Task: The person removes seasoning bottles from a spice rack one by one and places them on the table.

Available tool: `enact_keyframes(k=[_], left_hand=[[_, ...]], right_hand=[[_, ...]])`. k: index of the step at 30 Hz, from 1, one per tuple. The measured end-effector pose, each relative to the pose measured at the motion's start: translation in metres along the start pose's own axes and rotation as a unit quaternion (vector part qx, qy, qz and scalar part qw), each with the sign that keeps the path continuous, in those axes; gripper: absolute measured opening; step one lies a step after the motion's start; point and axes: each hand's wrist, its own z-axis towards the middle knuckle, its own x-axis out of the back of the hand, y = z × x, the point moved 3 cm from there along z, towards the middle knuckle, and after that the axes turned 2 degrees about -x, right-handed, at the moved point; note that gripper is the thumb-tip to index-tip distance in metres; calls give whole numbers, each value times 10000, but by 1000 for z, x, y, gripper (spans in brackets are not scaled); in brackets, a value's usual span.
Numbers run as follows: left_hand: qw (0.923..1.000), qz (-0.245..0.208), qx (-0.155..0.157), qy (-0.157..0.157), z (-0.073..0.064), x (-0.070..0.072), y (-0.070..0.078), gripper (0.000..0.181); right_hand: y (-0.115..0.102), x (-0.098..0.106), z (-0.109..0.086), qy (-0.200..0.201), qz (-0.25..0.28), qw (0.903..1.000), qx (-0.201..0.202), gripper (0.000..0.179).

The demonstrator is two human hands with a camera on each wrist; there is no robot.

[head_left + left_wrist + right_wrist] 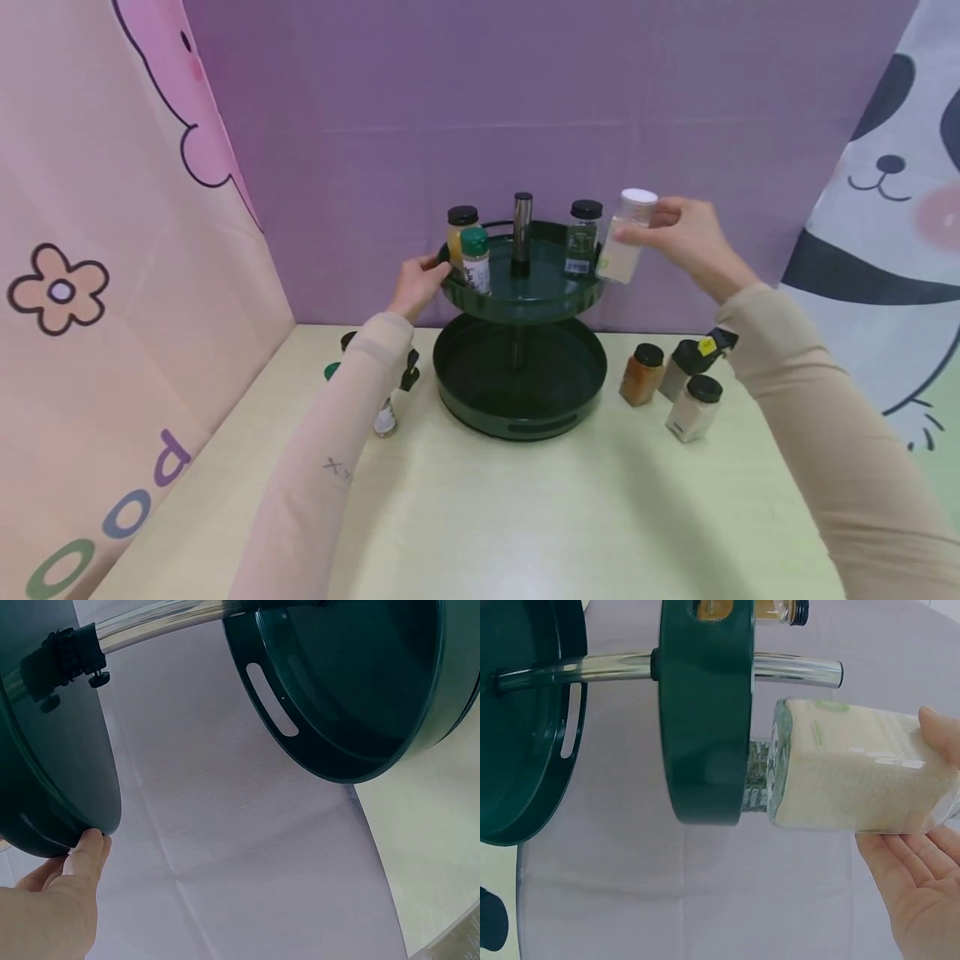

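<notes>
A dark green two-tier spice rack (pixel 525 310) stands on the table, with a metal post through its middle. My left hand (pixel 420 285) grips the upper tier's left rim; in the left wrist view its fingers (pixel 88 851) lie against the tier's edge. My right hand (pixel 693 242) holds a clear jar (pixel 624 250) with a white lid and pale contents, tilted beside the upper tier's right rim. In the right wrist view the jar (pixel 855 769) has its base toward the tier. On the upper tier stand a green-lidded bottle (pixel 476 265), a black-lidded yellow jar (pixel 456 229) and a black-lidded green jar (pixel 582 242).
Right of the rack on the table (pixel 525 508) are an orange-brown jar (pixel 642 379), a pale jar (pixel 692 412) and another black-lidded jar (pixel 675 379), partly covered by a wrist camera. Bottles on the left, one a small bottle (pixel 385 421), are partly hidden by my left sleeve. A purple backdrop (pixel 375 167) hangs behind.
</notes>
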Motion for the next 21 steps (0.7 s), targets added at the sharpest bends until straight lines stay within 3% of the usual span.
enact_keyframes(k=[12, 21], left_hand=[[10000, 2, 26, 16, 0, -1, -1, 42], [10000, -47, 11, 15, -1, -1, 0, 41]], right_hand=[[21, 6, -6, -79, -116, 9997, -184, 93], [38, 8, -11, 152, -255, 9993, -215, 90]])
